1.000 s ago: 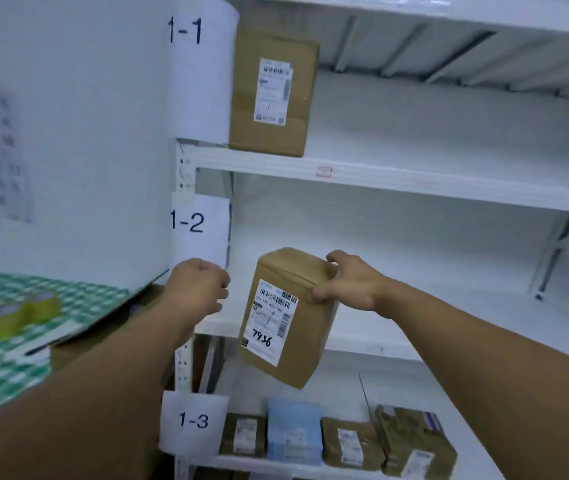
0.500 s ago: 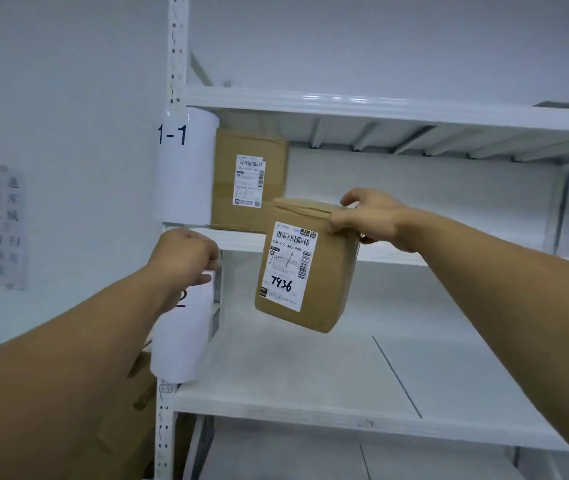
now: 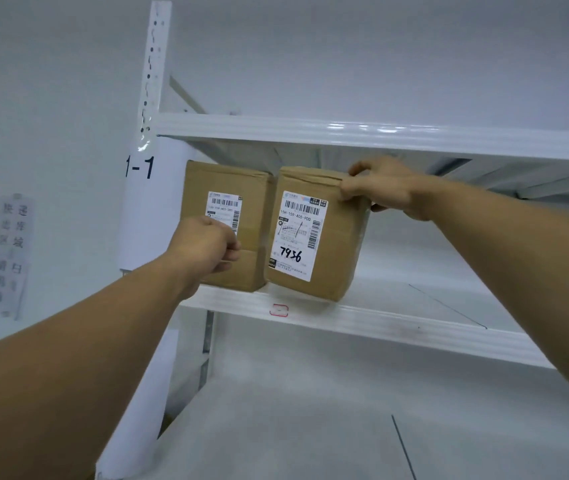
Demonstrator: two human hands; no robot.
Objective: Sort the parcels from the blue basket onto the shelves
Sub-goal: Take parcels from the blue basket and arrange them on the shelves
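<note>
Head camera looks up at a white shelf [image 3: 414, 332]. My right hand [image 3: 380, 188] grips the top right corner of the parcel [image 3: 324, 244], with the fingers curled round it. The parcel is a brown cardboard carton with a white label and the handwritten number 7936. It is in the middle of the frame, a little tilted, with its bottom at the front edge of the shelf. A sign [image 3: 141, 168] reading 1-1 is at the upper left.

Just to the left of the parcel a second box [image 3: 227, 185] stands upright on the same shelf. My left hand [image 3: 206, 247] is in front of its lower part, fingers curled into a fist with nothing inside. I cannot tell if the knuckles touch the cardboard.

A small red mark [image 3: 278, 310] is on the shelf edge below. A paper note [image 3: 12, 254] hangs on the wall at the left of the frame.
</note>
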